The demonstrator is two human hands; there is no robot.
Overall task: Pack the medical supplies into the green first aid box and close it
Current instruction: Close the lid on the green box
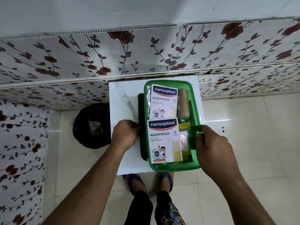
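Head view, looking straight down: the green first aid box (172, 166) sits on a small white marble-patterned table (123, 101), its right and near edges reaching the table's edge. A darker green piece lies under or beside its left side — cannot tell whether this is the lid.

Contents, two white packets both printed "Hansaplast / WASHPROOF / 8 / Water resistant": far packet (164, 103) at the back left, near packet (164, 140) in front, overlapping it. A cartoon child and a shield badge are printed on each; smaller print unreadable. A foil strip (148, 101) is wedged along the left wall. A tan bandage roll (183, 103) lies at the back right. Cotton swabs (184, 140) in clear wrap sit at front right.

Left hand (125, 135) is curled at the box's left edge, fingers pinched on the dark green piece. Right hand (212, 146) grasps the box's right rim, thumb inside.

A black-lined bin (92, 125) stands on the floor left of the table. Feet in blue sandals (165, 179) below.
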